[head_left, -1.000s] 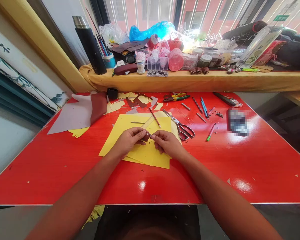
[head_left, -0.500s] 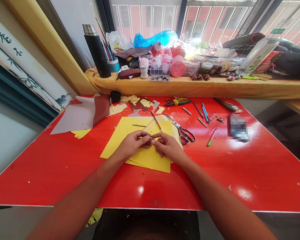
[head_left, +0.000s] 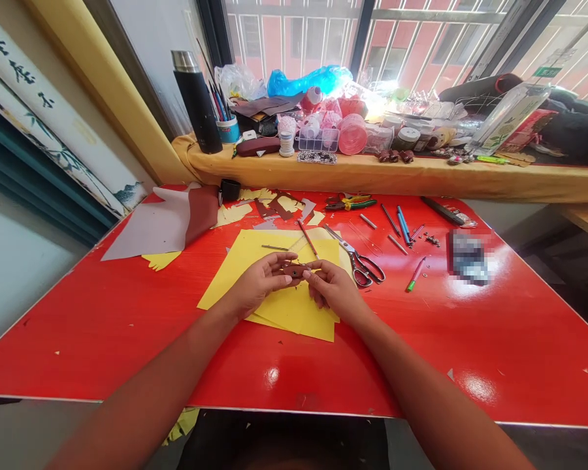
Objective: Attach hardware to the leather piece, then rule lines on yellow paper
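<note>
My left hand (head_left: pixel 259 284) and my right hand (head_left: pixel 332 290) meet above a stack of yellow paper sheets (head_left: pixel 294 316). Between their fingertips they pinch a small brown piece of leather or card (head_left: pixel 294 270) with a dark hole in it. To the right of my right hand lie large steel scissors (head_left: pixel 360 269). A thin red-handled tool (head_left: pixel 308 238) and a clear ruler (head_left: pixel 298 245) rest on the yellow paper, beyond my hands.
The red table (head_left: pixel 102 333) holds brown-and-grey sheets (head_left: pixel 161 225), paper scraps, pliers (head_left: pixel 350 203), and several pens and small tools at the right. Behind its far edge, a yellow-covered sill (head_left: pixel 372 173) holds a black flask (head_left: pixel 193 101), plastic bags and containers.
My hands have parted slightly, and more of the small brown piece shows between them. The whole view has shifted a little as my head moved.
</note>
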Demonstrator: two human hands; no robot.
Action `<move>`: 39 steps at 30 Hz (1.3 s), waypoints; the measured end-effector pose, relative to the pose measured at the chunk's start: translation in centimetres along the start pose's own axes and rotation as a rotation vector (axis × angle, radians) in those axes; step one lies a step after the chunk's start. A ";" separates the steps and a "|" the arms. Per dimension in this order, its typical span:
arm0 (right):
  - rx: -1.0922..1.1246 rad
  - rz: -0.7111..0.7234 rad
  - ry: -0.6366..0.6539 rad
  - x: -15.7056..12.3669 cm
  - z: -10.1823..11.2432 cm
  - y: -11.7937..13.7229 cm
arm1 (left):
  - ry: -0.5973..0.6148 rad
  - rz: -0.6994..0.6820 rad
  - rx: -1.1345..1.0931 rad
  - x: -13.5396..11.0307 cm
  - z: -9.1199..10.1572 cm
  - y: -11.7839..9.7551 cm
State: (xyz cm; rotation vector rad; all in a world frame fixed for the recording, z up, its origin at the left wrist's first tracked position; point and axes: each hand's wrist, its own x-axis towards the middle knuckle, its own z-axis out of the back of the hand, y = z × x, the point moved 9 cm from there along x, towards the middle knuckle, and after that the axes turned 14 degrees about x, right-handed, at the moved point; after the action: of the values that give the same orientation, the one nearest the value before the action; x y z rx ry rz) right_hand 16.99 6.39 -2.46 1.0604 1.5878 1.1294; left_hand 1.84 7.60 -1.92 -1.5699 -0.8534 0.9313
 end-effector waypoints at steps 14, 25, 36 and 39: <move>0.028 0.005 -0.026 0.1 0.3 -0.3 | -0.104 -0.002 -0.070 0.4 1.0 0.1; -0.006 -0.016 0.003 -0.1 0.0 -0.3 | -0.097 -0.032 0.064 0.3 0.8 0.1; -0.001 -0.024 0.017 -0.2 -0.1 -0.2 | -0.117 -0.069 0.205 0.3 0.7 -0.6; -0.001 -0.030 0.036 -0.1 -0.2 -0.3 | -0.119 -0.077 0.231 0.3 0.6 -0.7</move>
State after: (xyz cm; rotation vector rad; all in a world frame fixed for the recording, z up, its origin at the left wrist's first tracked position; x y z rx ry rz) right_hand 16.75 6.23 -2.66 1.0168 1.6261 1.1351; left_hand 1.42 8.24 -1.31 -1.2857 -0.8512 1.0371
